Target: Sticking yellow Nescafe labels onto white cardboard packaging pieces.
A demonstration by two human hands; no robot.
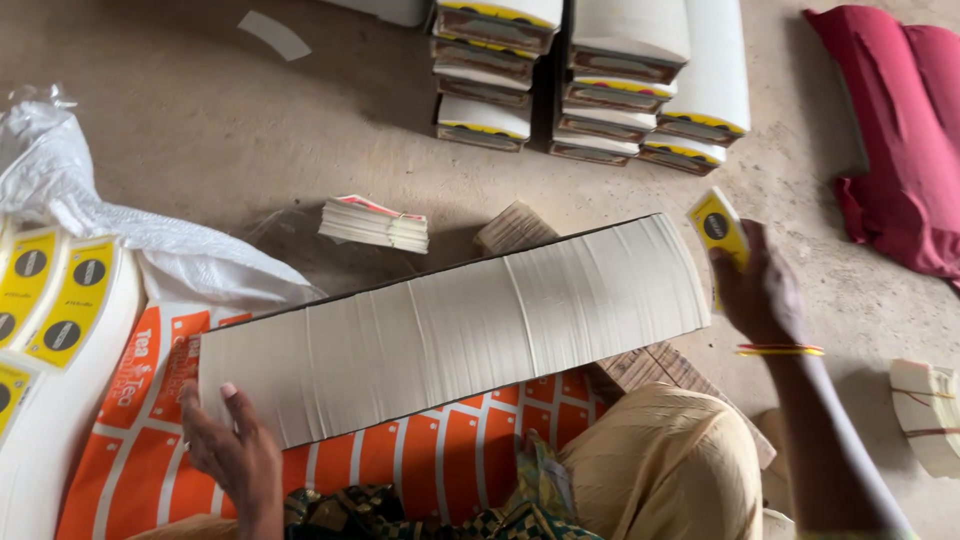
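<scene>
The concrete floor (200,120) carries everything here; the person sits on it, legs in tan cloth at six o'clock. Largest of the loose things is the long white stack of cut paper blanks (450,325), set on edge and running from eight o'clock up toward two o'clock across the middle of the view. It rests partly on an orange printed sheet (420,460) and partly on a wooden block (640,368), which seems to prop its far end so that the row leans together instead of toppling.

At twelve o'clock stand piles of bundled blanks (590,80), stacked flat, apparently sorted and put aside. A red cloth (900,130) lies at two o'clock, a white plastic sack (130,235) at ten o'clock, and yellow-printed blanks (50,300) fan out at nine o'clock. A small banded bundle (375,222) sits just behind the long stack at eleven o'clock, and another bundle (925,410) lies at four o'clock.

The left hand (235,445), at seven o'clock, lies flat and spread, fingers touching the near end of the stack, seemingly to brace it. The right hand (760,290), at three o'clock, is closed around a few yellow-faced blanks (718,228) just beside the stack's far end, pinched upright.
</scene>
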